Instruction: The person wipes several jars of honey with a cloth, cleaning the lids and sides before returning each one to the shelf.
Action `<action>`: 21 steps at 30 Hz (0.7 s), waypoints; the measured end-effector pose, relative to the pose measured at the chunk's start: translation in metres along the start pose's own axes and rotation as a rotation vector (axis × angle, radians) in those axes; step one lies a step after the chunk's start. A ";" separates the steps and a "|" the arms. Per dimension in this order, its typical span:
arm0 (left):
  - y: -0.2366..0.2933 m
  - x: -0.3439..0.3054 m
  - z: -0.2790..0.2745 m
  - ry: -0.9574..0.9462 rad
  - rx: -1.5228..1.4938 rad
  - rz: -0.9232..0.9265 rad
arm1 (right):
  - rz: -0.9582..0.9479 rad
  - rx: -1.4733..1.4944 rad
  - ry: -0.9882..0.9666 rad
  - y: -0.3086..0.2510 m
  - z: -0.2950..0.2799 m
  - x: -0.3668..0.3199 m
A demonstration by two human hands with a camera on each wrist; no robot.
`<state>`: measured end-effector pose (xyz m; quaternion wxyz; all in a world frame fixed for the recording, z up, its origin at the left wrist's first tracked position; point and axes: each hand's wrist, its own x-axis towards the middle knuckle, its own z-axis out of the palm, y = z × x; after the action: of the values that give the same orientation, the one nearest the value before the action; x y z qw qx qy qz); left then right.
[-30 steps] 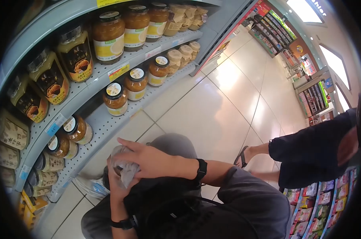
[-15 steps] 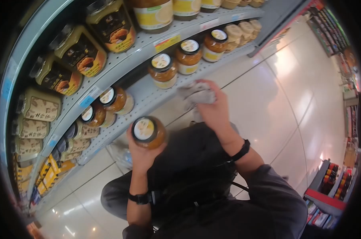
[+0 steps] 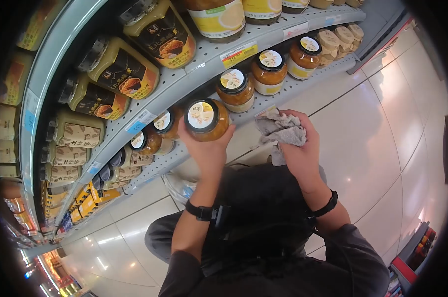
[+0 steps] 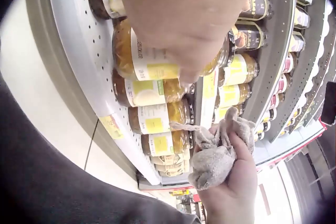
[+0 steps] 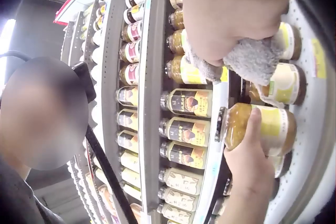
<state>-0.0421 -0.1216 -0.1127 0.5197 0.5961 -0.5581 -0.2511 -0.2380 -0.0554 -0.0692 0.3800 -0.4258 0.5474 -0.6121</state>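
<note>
My left hand (image 3: 205,152) grips a glass jar (image 3: 219,129) of amber contents, its dark-rimmed lid topped by a white and yellow label. It holds the jar at the lower shelf's front, beside a row of matching jars (image 3: 235,91). In the right wrist view the thumb lies along the side of this jar (image 5: 239,124), over its pale yellow label. To the right, my right hand (image 3: 303,154) holds a crumpled grey cloth (image 3: 283,129) near the shelf edge. The left wrist view shows the cloth (image 4: 212,163) bunched in the fingers.
Above, a perforated grey shelf (image 3: 194,69) carries black-labelled jars (image 3: 127,74) and larger yellow-labelled jars (image 3: 219,20). Paper-capped jars (image 3: 328,44) stand at the far end. A plastic bag (image 3: 179,185) lies by the shelf base on the tiled floor (image 3: 377,128).
The hands, together around the cloth earlier, have parted. My left hand has carried the jar up and forward to the lower shelf; my right hand keeps the cloth, off to the right.
</note>
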 end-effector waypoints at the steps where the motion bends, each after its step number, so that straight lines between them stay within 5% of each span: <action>1: -0.001 0.002 0.004 0.041 -0.009 -0.017 | -0.005 -0.009 0.007 -0.001 0.000 0.001; 21: -0.031 0.008 0.045 0.212 -0.117 -0.067 | 0.046 -0.024 -0.013 0.001 -0.001 0.000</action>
<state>-0.0674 -0.1497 -0.1534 0.6011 0.6061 -0.4643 -0.2361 -0.2390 -0.0550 -0.0700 0.3922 -0.4218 0.5618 -0.5938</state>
